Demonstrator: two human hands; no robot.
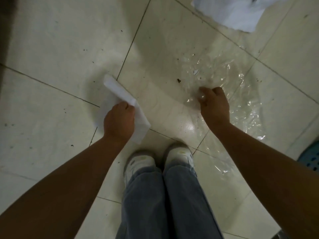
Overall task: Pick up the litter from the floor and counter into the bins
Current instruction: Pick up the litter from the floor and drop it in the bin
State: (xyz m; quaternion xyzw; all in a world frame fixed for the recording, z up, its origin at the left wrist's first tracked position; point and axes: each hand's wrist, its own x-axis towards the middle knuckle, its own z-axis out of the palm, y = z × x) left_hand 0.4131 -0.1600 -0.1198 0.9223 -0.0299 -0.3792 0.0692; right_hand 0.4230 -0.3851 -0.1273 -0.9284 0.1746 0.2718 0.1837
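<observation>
The view looks straight down at a pale tiled floor (pixel 51 40), with both bare arms reaching forward and the person's white shoes (pixel 139 163) and blue jeans (pixel 165 195) below, between the arms.

The left hand (pixel 119 121) is closed around a folded white paper (pixel 119 90). One end of the paper sticks out ahead of the knuckles toward the upper left; the other end shows under the hand at its right side, hanging toward the shoes.

The right hand (pixel 214 107) is well apart from the left. Its fingers (pixel 202 93) are curled and pinched on the near edge of a clear plastic sheet (pixel 229 80). The sheet is crumpled and shiny. It spreads over the floor ahead of and to the right of the right hand, and part of it runs back under the right forearm. Whether the gripped edge is off the floor cannot be told. Small dark crumbs (pixel 178 80) lie on the tile just left of the right hand's fingers, and other specks are scattered around both hands.

Further ahead of the right hand, at the top edge of the view, lies a crumpled white paper (pixel 238 11), apart from the plastic sheet. To the right of the right forearm, at the edge of the view, a blue perforated basket (pixel 310 157) shows in part.
</observation>
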